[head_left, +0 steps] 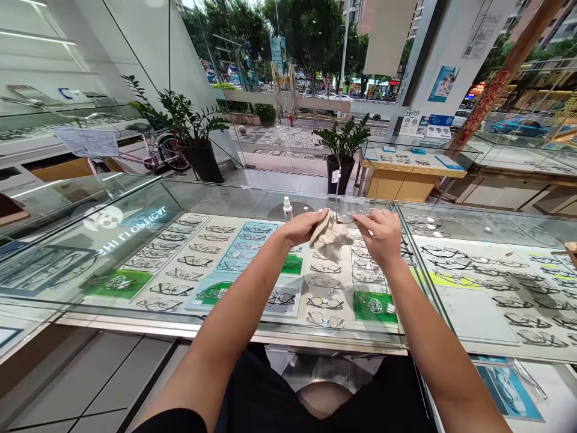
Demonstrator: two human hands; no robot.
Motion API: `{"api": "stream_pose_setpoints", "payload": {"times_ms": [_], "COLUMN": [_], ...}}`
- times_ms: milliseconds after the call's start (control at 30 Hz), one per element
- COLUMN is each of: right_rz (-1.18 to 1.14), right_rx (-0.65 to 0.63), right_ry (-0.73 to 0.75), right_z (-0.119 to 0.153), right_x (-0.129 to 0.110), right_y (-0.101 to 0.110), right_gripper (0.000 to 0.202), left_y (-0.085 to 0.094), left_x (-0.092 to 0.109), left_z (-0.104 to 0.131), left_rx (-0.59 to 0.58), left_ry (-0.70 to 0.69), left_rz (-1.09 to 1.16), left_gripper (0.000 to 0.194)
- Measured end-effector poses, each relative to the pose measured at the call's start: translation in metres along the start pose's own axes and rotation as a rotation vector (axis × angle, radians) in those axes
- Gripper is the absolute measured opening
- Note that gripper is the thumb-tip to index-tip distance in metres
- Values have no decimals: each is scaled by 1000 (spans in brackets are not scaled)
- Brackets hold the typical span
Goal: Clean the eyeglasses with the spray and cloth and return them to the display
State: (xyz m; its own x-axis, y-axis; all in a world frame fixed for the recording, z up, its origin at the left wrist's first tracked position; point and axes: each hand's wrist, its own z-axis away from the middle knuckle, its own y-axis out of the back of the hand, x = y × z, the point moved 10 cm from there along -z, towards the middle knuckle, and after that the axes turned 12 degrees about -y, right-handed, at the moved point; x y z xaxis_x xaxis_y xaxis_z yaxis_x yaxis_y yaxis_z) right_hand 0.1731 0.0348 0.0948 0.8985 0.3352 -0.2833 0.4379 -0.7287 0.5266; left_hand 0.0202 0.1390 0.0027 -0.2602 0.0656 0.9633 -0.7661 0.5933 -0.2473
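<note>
Spray bottle point(287, 208): my landmark from this remote seat, white and upright, its base hidden behind the wearer's wrist.
Left hand point(303, 227): just right of the bottle; I see the fingers closed around a bunched beige cloth point(331, 237), thumb on top.
Right hand point(382, 233): farther right of the bottle; I make out thumb and forefinger in a narrow pinch on a thin, clear-looking pair of glasses point(347, 218), the other fingers loosely curled.
Held glasses: right of the bottle, between the two hands, up against or just beside the cloth; I cannot tell which.
Glass display case point(135, 325): spread nearer me than the bottle and to both sides; through its top I see rows of eyeglasses point(325, 302), and green cards point(118, 284) with frames on or beside them.
Adjoining case point(473, 316): well right of the bottle, with more frames inside.
Dark planter point(202, 162): beyond the bottle, to its left, holding a leafy plant point(192, 120).
</note>
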Motion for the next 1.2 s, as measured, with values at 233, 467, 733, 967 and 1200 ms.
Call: {"api": "stream_pose_setpoints", "payload": {"times_ms": [233, 467, 733, 967, 1200], "right_rz": [-703, -1097, -1341, -1542, -1554], "right_rx": [-78, -251, -355, -370, -379], "right_ry": [-443, -686, -865, -1111, -1130], "right_z": [-5, 1, 16, 35, 38], "right_x": [35, 44, 33, 29, 26], "right_y": [1, -28, -53, -79, -83], "right_gripper": [16, 17, 24, 37, 37], "left_y": [2, -12, -51, -62, -66], "left_x": [14, 26, 25, 9, 0], "left_z": [-4, 0, 11, 6, 6], "left_rx": [17, -24, -214, -56, 21], "left_ry": [-135, -222, -218, -253, -218], "left_rz": [-169, -261, -304, -66, 78], "left_gripper": [58, 57, 63, 59, 59]}}
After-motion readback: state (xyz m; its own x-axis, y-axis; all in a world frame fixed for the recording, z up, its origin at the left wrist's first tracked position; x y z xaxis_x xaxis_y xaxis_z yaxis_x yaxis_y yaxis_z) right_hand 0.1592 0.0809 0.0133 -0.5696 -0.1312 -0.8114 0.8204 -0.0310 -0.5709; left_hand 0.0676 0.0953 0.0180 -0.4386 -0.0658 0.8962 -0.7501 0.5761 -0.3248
